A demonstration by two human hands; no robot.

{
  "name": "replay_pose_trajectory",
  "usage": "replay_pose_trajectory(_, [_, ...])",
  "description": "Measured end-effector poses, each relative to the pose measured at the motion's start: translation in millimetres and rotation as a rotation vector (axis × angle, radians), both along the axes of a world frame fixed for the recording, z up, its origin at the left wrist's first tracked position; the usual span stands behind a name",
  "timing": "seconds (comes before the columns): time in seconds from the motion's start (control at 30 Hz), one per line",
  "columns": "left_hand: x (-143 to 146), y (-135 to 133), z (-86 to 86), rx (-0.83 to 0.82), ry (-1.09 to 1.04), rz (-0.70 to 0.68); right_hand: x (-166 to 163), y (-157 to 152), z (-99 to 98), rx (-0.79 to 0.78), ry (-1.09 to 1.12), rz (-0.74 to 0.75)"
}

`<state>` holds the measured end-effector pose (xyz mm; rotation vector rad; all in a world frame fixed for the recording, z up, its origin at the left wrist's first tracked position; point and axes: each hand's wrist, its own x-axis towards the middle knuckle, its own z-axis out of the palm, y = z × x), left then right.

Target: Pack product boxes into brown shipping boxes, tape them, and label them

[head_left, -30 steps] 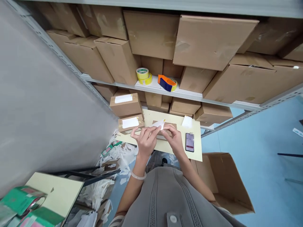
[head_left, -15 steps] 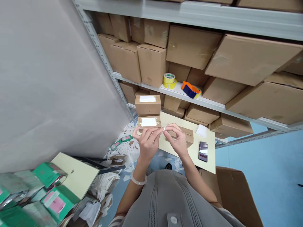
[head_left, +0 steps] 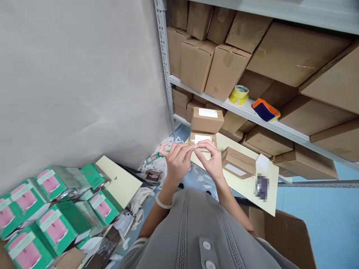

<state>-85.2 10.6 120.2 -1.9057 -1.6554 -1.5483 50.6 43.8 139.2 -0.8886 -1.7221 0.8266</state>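
Fingertips of both hands meet in front of my chest around a small white scrap (head_left: pixel 195 146), too small to name exactly. My left hand (head_left: pixel 176 161) pinches it from the left, with one finger held away. From the right, my right hand (head_left: pixel 211 161) closes thumb and fingers on the same scrap. Just behind the hands stand two stacked cardboard boxes (head_left: pixel 206 121) with white labels. To the right of my right hand, a long cardboard box (head_left: pixel 238 163) with a white label lies on the pale tabletop (head_left: pixel 269 194).
A metal shelf (head_left: pixel 202 91) full of cartons rises ahead, bearing yellow tape rolls (head_left: pixel 238 95) and an orange-blue tape dispenser (head_left: pixel 265 110). White paper (head_left: pixel 262 162) and a blurred phone (head_left: pixel 261 187) lie right. Green boxes (head_left: pixel 56 224) crowd the lower left; paper scraps (head_left: pixel 161 170) litter the floor.
My view has turned left, so shelf and table sit further right and more green boxes show. Both hands keep their pinch together. The long box beside them is less covered.
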Motion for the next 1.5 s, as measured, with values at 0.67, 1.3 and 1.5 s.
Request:
replay_pose_trajectory(0.67, [-66, -2, -13.1, -0.056, -0.079, -0.032, -62, -8, -14.4, 0.052, -0.015, -0.066])
replay_pose_trajectory(1.3, [-123, 1, -47.6, -0.017, -0.477, 0.421, -52, 17, -46.8, -0.052, -0.076, -0.038])
replay_pose_trajectory(1.5, [-135, 4, -51.5, 0.023, -0.555, 0.557, -36, 27, -56.1, -0.052, -0.049, -0.129])
